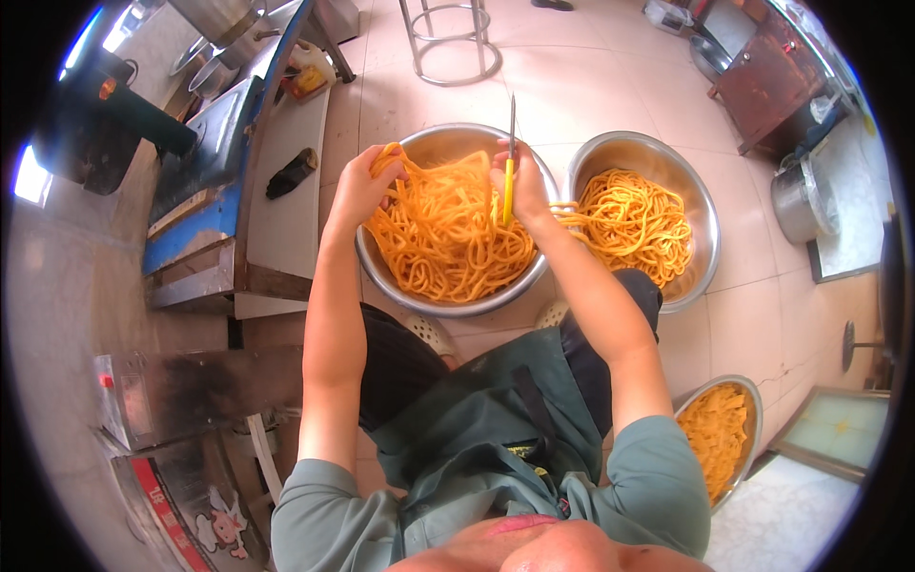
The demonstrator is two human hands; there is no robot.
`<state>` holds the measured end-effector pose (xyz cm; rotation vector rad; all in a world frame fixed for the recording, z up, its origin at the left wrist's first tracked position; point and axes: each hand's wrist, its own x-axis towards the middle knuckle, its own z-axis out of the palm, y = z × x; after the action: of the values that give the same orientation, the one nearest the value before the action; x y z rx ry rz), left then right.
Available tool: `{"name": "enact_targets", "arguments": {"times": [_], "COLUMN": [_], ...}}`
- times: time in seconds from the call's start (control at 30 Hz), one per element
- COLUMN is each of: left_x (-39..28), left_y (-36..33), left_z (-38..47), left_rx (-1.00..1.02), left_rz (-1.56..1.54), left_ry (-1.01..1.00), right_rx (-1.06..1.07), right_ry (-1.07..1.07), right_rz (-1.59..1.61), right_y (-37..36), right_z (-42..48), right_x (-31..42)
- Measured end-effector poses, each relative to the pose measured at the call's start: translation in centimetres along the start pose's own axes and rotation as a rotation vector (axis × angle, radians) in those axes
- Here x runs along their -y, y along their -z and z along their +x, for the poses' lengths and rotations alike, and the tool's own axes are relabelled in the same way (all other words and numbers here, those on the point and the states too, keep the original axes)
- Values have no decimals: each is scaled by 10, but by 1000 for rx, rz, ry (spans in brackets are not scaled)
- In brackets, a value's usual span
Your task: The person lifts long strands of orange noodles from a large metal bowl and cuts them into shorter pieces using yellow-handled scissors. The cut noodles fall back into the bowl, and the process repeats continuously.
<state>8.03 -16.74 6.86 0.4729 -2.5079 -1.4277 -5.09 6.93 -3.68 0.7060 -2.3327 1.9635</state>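
Note:
My left hand (366, 187) grips a few thick orange noodle-like strands, raised at the left side of a large steel bowl (457, 310). A tangled heap of the same orange strands (443, 261) fills that bowl, and its upper part looks blurred. Over the bowl's right side, my right hand (527, 184) holds a yellow-handled knife (509, 189), its narrow blade pointing away from me. Some strands also hang near my right fingers; whether they are gripped is unclear. A second steel bowl (706, 236) stands to the right with more orange strands (632, 222). Several strands span the two rims below my right wrist.
A third bowl (758, 407) at lower right contains flat orange pieces (715, 436). Beyond the large bowl stands a metal-legged stool (457, 80). A worn table (246, 257) with blue edging is at my left. A wooden cabinet (775, 68) and steel pot (795, 204) stand right.

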Motion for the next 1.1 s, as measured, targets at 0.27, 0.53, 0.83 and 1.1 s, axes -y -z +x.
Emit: {"name": "enact_targets", "arguments": {"times": [0.27,0.53,0.83,1.1], "left_x": [4,-4,-10,9], "left_y": [2,4,7,-1], "left_z": [11,5,-13,2], "left_rx": [-84,14,402,406], "left_rz": [-282,-437,-822,-625], "left_ry": [-6,-41,-316,-103], "right_rx": [693,1039,756,418], "right_ry": [-438,-649,-588,-65], "right_rz": [898,737,1001,402], "right_y": [-1,-12,-15,12], "right_z": [-37,-77,-55,-18], "right_x": [32,59,67,49]}}
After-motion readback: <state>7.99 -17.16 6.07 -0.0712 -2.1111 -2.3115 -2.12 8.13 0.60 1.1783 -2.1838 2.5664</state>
